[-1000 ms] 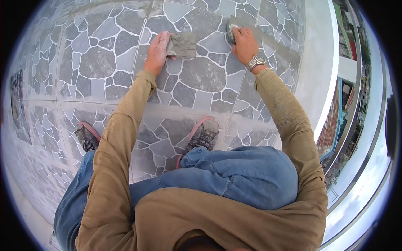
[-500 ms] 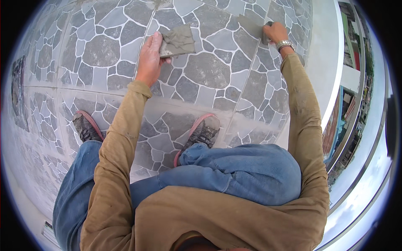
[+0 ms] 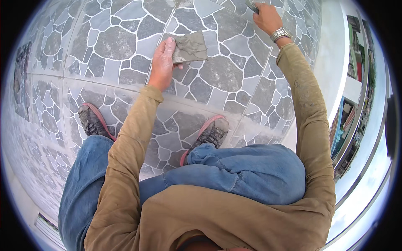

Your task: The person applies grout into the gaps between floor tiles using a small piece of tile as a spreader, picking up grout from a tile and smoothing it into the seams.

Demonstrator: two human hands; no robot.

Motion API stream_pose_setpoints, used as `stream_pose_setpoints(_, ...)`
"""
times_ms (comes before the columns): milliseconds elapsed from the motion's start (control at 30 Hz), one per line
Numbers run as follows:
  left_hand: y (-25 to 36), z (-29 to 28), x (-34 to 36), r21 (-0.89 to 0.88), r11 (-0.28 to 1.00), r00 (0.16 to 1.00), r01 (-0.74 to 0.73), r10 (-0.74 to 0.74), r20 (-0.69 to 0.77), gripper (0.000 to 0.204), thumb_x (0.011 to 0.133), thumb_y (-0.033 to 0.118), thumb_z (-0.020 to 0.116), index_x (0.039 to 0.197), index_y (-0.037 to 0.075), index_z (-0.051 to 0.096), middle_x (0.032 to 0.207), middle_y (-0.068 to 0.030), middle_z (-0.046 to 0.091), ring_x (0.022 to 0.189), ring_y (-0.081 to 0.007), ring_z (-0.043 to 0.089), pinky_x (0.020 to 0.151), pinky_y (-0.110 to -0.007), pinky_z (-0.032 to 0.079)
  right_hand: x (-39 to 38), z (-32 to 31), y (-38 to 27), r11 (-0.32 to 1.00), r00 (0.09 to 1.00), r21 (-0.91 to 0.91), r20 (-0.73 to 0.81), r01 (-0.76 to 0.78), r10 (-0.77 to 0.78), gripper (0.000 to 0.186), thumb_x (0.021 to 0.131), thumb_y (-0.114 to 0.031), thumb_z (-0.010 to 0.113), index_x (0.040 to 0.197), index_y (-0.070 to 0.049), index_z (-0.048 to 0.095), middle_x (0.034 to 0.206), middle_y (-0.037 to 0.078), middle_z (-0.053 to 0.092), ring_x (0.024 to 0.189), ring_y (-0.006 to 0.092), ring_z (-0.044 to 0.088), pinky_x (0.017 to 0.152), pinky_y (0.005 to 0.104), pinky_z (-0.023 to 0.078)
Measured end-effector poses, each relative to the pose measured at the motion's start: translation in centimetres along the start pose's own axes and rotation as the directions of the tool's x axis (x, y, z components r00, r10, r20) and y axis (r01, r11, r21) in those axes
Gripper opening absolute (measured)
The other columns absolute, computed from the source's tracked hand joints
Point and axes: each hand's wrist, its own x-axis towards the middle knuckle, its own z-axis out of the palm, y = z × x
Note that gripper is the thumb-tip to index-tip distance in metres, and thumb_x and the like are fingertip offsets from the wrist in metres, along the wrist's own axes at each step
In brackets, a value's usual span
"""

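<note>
The floor (image 3: pixel 111 44) is made of big tiles that look like grey stones, dark and light, with wavy white lines between them. Long straight seams cross it, and pale dust lies in bands near the two shoes (image 3: pixel 212 133). Over the floor, the left hand (image 3: pixel 163 62) holds a small flat board (image 3: pixel 184 61) by its left edge, with the thumb on top and fingertips peeking out below. Lumpy grey paste (image 3: pixel 191 45) sits on the board. The right hand (image 3: pixel 268 19) is farther out, closed around a small tool (image 3: pixel 252 6) at the top edge, so only part of the tool shows. On the right, a smooth white ledge (image 3: pixel 333 71) runs along the floor. Past it are some buildings (image 3: pixel 344 121) and a bright, cloudy sky (image 3: pixel 370 173).
</note>
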Motion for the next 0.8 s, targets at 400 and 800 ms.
stream_pose_setpoints(400, 1.7, -0.1, 2.8, 0.216, 0.975, 0.997, 0.048, -0.061, 0.057, 0.039, 0.109, 0.040, 0.045, 0.122, 0.008, 0.061, 0.099, 0.0013, 0.065, 0.081, -0.0055, 0.058, 0.061, -0.024, 0.044, -11.3, -5.2, -5.0, 0.892, 0.993, 0.449, 0.118, -0.046, -0.008, 0.053, 0.076, 0.004, 0.062, 0.124, -0.015, 0.071, 0.114, 0.005, 0.073, 0.105, 0.0297, 0.058, 0.092, 0.0397, 0.051)
stream_pose_setpoints(800, 3.9, 1.4, 5.3, 0.367, 0.919, 0.987, -0.148, 0.117, 0.107, 0.039, 0.108, 0.039, 0.044, 0.116, 0.007, 0.065, 0.091, 0.0021, 0.064, 0.075, -0.0063, 0.056, 0.060, -0.024, 0.042, -8.1, -8.5, -10.0, 0.772, 0.782, 0.136, -0.041, 0.621, -0.622, 0.048, 0.072, 0.001, 0.067, 0.118, -0.014, 0.071, 0.123, -0.002, 0.069, 0.109, 0.0271, 0.059, 0.091, 0.0397, 0.052)
